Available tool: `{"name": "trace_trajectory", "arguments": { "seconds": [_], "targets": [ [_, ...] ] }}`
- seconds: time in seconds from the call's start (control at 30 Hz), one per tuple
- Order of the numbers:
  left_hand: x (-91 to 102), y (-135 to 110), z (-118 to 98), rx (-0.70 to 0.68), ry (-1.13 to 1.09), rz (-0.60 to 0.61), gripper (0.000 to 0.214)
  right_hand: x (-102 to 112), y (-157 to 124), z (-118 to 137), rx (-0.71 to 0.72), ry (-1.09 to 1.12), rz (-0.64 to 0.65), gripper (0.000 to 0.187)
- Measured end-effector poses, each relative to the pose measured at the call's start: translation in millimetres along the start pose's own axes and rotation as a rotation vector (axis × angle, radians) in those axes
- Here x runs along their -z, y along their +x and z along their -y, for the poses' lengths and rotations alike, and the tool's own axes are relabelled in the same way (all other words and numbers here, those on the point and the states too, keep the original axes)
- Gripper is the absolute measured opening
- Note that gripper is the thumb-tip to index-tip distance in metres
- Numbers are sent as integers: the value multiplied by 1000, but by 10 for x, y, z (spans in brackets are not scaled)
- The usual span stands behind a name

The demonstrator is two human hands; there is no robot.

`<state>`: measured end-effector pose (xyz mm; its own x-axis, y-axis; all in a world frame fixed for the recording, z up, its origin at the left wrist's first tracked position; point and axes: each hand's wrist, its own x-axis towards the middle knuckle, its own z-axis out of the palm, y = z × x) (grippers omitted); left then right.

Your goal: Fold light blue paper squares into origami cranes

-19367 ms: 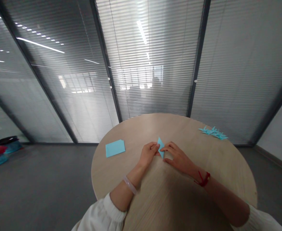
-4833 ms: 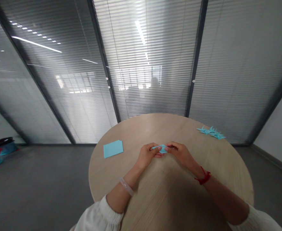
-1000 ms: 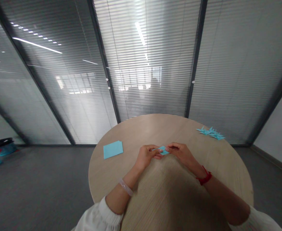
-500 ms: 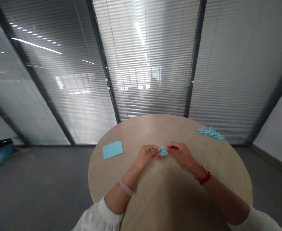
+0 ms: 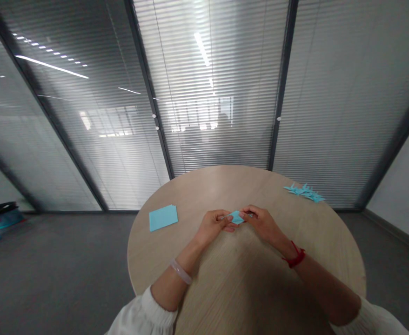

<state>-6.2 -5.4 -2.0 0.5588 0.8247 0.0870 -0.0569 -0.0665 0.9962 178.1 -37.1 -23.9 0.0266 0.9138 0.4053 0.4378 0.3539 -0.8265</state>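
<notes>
Two hands (image 5: 237,223) pinching a small folded blue paper (image 5: 237,217) between fingertips, over a round wooden table (image 5: 204,260)

The left hand (image 5: 211,225) and right hand (image 5: 264,225) meet at the centre of the view, palms turned inward and down. The left forearm (image 5: 178,277) rises from about 7 o'clock, the right forearm (image 5: 321,286) from about 5 o'clock, both wrists angled inward. The left fingers (image 5: 223,216) curl toward 3 o'clock, and the right fingers (image 5: 251,212) toward 9 o'clock, tips pinched close together. The fingertips look small here, so their exact placement is hard to make out.
</notes>
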Motion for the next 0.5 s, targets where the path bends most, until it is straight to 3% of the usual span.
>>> {"name": "trace_trajectory", "arguments": {
  "seconds": [0.5],
  "targets": [
    [-6,-32,-36,-37,-1,62,46,19,-6,51,13,7,-37,27]
  ]
}}
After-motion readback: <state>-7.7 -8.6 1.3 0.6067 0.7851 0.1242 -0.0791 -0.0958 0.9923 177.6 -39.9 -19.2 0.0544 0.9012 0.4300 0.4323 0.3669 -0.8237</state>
